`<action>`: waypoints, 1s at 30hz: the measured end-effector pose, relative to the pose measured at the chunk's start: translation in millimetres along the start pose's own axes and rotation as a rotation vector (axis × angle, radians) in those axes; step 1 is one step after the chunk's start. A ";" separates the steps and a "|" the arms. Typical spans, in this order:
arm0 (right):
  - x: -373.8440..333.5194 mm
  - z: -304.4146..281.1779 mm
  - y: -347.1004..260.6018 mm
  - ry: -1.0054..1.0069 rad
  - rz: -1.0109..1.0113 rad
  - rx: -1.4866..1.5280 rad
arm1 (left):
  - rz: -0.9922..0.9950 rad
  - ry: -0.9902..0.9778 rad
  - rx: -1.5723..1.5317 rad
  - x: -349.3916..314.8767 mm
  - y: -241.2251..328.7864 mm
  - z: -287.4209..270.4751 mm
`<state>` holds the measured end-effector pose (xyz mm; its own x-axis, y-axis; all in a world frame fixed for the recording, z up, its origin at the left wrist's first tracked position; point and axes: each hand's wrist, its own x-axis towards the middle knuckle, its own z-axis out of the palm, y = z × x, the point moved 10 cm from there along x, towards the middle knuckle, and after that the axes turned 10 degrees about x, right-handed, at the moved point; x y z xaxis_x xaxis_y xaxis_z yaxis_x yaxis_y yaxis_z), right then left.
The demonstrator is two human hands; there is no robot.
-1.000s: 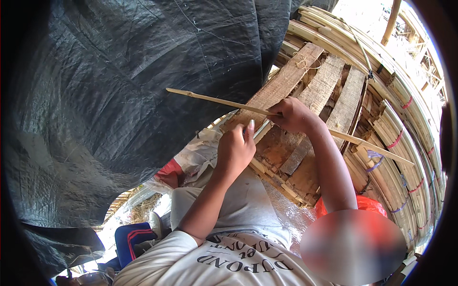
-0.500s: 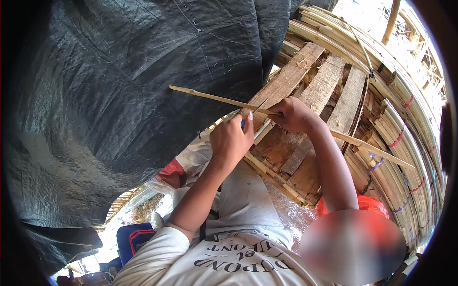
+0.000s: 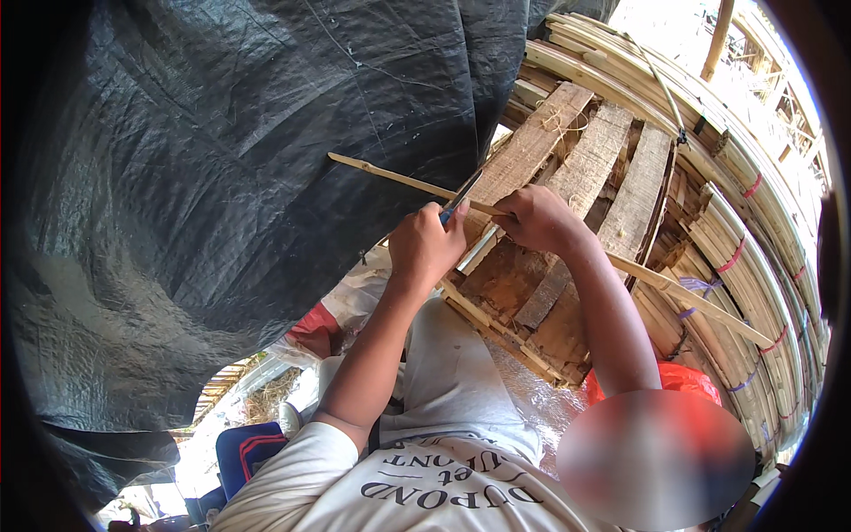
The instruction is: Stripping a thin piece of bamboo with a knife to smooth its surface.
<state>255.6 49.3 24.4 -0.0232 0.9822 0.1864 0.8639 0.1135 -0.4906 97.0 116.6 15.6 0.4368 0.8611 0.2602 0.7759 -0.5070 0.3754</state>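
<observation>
The left hand (image 3: pixel 425 246) has its grip closed around a blue-handled knife (image 3: pixel 459 200), whose blade crosses a thin wooden strip (image 3: pixel 403 180). The right hand (image 3: pixel 542 218) grips this strip, which slants from far left to near right above a slatted wooden table (image 3: pixel 585 162). Tied strip bundles (image 3: pixel 743 244) lie to the right.

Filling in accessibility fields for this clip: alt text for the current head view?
A person's left hand holds a blue-handled knife, its blade crossing a long thin wooden strip gripped in the right hand. Behind the hands is a slatted wooden platform; a black tarp fills the left side, and tied bundles of wooden strips curve along the right.
</observation>
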 end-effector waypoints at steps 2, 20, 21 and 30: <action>0.1 -0.7 1.3 -0.005 0.010 0.012 | 0.005 0.000 -0.006 0.9 4.5 -1.5; 0.1 2.9 2.8 -0.042 0.052 -0.023 | -0.081 -0.040 0.105 14.9 -9.6 -3.8; 0.2 2.5 1.6 -0.034 0.044 -0.018 | -0.100 -0.017 0.112 14.5 -11.0 -4.9; -0.4 0.4 1.8 -0.012 0.052 -0.014 | -0.067 0.054 0.092 0.9 1.3 -11.6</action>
<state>257.0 49.2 23.1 0.0162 0.9884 0.1511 0.8710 0.0602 -0.4876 93.1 116.3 26.7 0.3590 0.8884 0.2861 0.8420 -0.4405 0.3113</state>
